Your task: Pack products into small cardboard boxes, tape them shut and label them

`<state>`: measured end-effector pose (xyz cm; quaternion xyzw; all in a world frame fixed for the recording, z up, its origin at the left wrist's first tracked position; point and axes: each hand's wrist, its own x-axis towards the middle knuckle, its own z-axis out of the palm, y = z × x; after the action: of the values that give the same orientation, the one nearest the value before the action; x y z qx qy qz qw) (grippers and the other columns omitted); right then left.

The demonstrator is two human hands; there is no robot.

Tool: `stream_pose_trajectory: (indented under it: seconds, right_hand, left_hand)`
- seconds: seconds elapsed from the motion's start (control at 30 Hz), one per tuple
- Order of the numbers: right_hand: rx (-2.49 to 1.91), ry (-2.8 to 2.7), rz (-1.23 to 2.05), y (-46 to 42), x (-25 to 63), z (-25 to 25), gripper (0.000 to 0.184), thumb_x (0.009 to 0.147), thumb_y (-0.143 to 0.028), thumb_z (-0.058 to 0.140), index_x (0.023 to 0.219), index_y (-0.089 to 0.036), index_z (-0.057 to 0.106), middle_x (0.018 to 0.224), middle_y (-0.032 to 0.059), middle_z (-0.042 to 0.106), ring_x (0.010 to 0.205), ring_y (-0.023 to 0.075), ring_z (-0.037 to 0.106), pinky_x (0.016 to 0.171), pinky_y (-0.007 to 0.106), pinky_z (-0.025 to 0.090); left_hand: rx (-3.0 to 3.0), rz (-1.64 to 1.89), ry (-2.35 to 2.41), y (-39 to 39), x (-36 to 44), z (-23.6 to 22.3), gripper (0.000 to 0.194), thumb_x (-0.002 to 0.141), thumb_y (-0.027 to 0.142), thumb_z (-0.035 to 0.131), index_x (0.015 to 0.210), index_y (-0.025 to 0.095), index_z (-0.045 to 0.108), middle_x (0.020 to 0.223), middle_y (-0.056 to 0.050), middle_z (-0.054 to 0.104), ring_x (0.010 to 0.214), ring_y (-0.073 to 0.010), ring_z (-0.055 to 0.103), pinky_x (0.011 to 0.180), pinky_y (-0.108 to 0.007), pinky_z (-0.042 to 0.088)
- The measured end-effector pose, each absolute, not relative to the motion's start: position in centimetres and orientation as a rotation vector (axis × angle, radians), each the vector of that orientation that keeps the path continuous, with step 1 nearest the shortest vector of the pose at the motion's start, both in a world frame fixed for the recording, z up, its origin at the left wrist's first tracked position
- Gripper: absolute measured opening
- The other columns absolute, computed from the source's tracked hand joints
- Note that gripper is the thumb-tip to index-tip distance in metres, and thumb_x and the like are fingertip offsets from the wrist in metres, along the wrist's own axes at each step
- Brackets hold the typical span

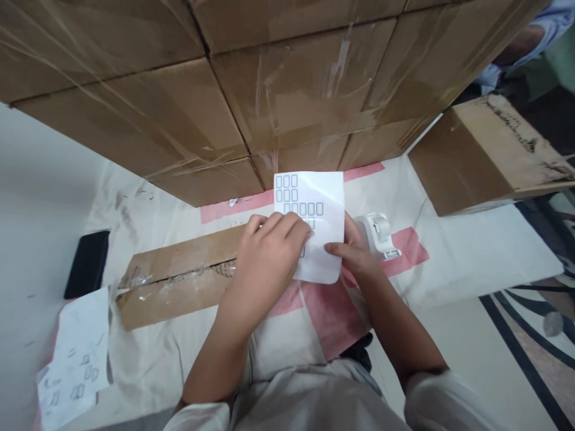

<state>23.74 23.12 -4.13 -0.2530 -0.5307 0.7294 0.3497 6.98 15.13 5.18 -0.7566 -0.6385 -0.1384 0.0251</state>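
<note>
A white sheet of blue-outlined stickers (332, 191) is held up in front of me, with rows of small rounded rectangles on it. My right hand (354, 251) grips its right edge, thumb on the front and fingers behind. Across the lower left of the sheet lies my left hand (276, 242), its fingers curled and pinched at the stickers; whether a sticker is between the fingertips I cannot make out. Just right of the right hand stands a white tape dispenser (380, 233). A flat, taped cardboard box (179, 278) lies left of and partly behind my left hand.
Stacked cardboard boxes (296, 78) wrapped in clear film rise at the back. An open cardboard box (476, 155) is at the right, near another person's sleeve (552, 24). On the left are a black phone (87, 263) and used sticker sheets (81, 341) on the cloth.
</note>
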Motion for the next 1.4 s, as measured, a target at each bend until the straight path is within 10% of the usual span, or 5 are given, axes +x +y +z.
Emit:
stream_pose_trajectory:
  seconds: [0.43,0.6,0.87,1.4]
  right_hand:
    - [-1.088,-1.890,0.631,27.0,24.2,-4.6,0.058,0.082,-0.028,0.063,0.138,-0.022,0.051,0.126,0.0145,0.054,0.119,0.0325,0.053,0.098,0.054,0.049]
    - [-0.548,-1.811,1.373,24.1,23.0,-3.5,0.029,0.095,-0.042,0.060,0.116,-0.022,0.065,0.087,0.0050,0.066,0.075,0.0183,0.063,0.069,0.034,0.052]
    - [-0.511,-1.255,2.236,23.2,22.0,-3.8,0.028,0.084,-0.037,0.075,0.101,-0.020,0.061,0.063,-0.0064,0.061,0.036,0.0043,0.039,0.035,0.017,0.023]
    - [-0.514,-2.094,1.180,20.1,19.6,-6.8,0.030,0.097,-0.022,0.055,0.126,-0.022,0.055,0.100,0.0043,0.072,0.066,0.0125,0.059,0.069,0.027,0.046]
  left_hand:
    - [-2.140,-0.722,-2.078,14.4,6.3,5.7,0.012,0.104,0.023,0.046,0.096,0.023,0.055,0.099,-0.001,0.068,0.094,-0.0212,0.061,0.080,-0.037,0.036]
    - [-2.246,-0.601,-2.043,14.3,6.4,5.7,0.011,0.104,0.029,0.049,0.098,0.022,0.057,0.102,-0.002,0.069,0.097,-0.0225,0.062,0.081,-0.039,0.036]
    - [-2.409,-0.456,-1.890,14.0,6.8,6.1,0.012,0.102,0.031,0.053,0.104,0.021,0.060,0.104,-0.004,0.070,0.098,-0.0228,0.061,0.081,-0.040,0.036]
    - [-2.310,-0.501,-2.442,13.0,1.4,6.3,0.030,0.100,0.047,0.052,0.112,0.027,0.071,0.114,-0.002,0.077,0.107,-0.0258,0.069,0.099,-0.042,0.043]
